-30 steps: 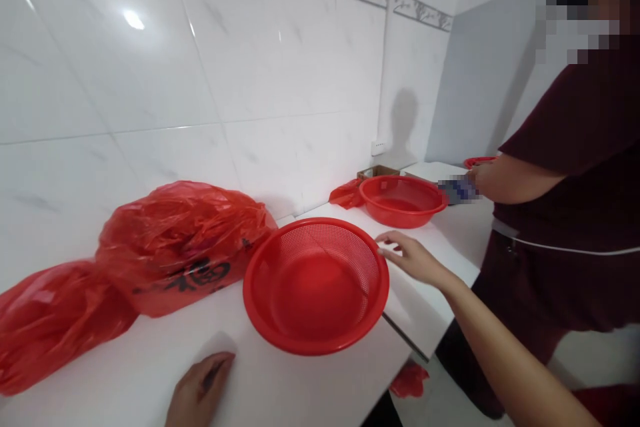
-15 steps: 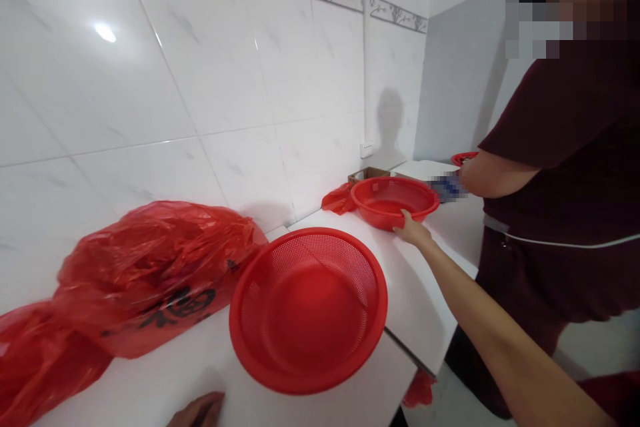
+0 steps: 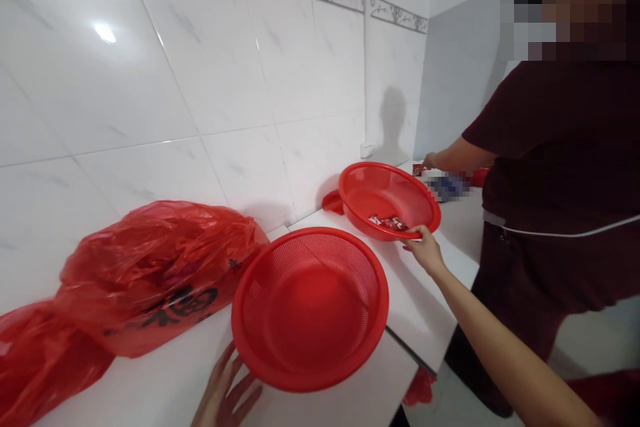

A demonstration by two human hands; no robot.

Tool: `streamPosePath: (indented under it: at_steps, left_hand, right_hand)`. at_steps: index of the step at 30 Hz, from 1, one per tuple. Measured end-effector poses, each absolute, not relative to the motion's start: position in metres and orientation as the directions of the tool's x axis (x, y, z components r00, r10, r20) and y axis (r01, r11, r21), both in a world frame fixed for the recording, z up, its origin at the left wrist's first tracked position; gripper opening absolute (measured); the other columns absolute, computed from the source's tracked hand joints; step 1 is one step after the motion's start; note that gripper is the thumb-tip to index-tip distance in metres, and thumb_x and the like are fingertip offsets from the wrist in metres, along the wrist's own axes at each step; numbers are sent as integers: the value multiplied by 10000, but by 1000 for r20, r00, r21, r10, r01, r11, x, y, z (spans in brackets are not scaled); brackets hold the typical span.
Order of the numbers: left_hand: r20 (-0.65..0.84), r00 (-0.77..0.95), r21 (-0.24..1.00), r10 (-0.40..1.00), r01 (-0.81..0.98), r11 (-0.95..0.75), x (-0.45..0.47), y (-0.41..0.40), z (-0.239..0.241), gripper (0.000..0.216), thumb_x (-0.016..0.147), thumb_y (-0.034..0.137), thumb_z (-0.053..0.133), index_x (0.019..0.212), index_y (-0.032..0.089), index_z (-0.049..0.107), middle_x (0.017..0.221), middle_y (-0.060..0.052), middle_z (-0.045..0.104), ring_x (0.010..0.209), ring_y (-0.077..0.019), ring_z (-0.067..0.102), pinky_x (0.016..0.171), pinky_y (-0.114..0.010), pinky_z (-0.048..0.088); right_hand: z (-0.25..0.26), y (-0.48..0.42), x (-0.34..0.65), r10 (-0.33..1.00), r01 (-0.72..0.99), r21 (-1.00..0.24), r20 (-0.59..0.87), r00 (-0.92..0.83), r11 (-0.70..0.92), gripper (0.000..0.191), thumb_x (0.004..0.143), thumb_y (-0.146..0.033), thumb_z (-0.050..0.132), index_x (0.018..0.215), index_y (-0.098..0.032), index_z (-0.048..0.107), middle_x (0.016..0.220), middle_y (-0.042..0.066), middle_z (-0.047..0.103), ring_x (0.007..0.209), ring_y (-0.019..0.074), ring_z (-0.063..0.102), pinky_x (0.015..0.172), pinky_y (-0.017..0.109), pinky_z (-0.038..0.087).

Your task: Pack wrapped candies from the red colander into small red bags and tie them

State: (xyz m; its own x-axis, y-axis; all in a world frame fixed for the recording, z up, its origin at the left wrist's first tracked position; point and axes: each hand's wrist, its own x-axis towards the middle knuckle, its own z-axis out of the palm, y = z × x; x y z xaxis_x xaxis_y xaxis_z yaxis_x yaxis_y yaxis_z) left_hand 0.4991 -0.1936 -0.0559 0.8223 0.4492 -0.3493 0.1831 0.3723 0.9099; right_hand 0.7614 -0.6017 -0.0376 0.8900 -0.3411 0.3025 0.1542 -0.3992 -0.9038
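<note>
My right hand (image 3: 423,247) grips the near rim of a red mesh basket (image 3: 389,200), which is tilted up off the white counter (image 3: 415,293) toward me. Small red-and-white packets (image 3: 387,221) lie inside it. A second, larger red mesh basket (image 3: 310,307) sits on the counter closer to me. My left hand (image 3: 227,393) lies flat with fingers spread against that basket's lower left rim.
Two stuffed red plastic bags (image 3: 160,273) lie along the tiled wall (image 3: 200,80) at the left. A person in a dark red shirt (image 3: 565,187) stands at the right, arm reaching over the counter's far end. A red scrap (image 3: 419,387) lies on the floor below.
My right hand has lifted and tilted the far basket toward me. My left hand has moved up to the near basket's rim. The other person's arm has reached farther along the counter.
</note>
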Motion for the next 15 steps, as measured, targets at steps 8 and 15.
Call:
streamPosePath:
  at_steps: [8, 15]
  left_hand:
    - [-182, 982, 860, 45, 136, 492, 567, -271, -62, 747, 708, 576, 710, 1359, 295, 473, 1570, -66, 283, 1349, -286, 417, 1084, -390, 377]
    - [-223, 965, 913, -135, 256, 318, 555, -306, -71, 494, 699, 360, 798, 1157, 232, 663, 1283, -109, 623, 1238, -302, 522, 1029, -465, 420]
  right_hand:
    - [47, -575, 678, 5, 414, -900, 418, 909, -139, 279, 661, -220, 685, 875, -206, 506, 719, -52, 537, 640, 98, 528, 602, 217, 470]
    - [66, -526, 602, 384, 286, -957, 285, 878, 56, 303, 707, -202, 728, 869, -217, 472, 769, -52, 536, 605, 73, 476, 557, 188, 406]
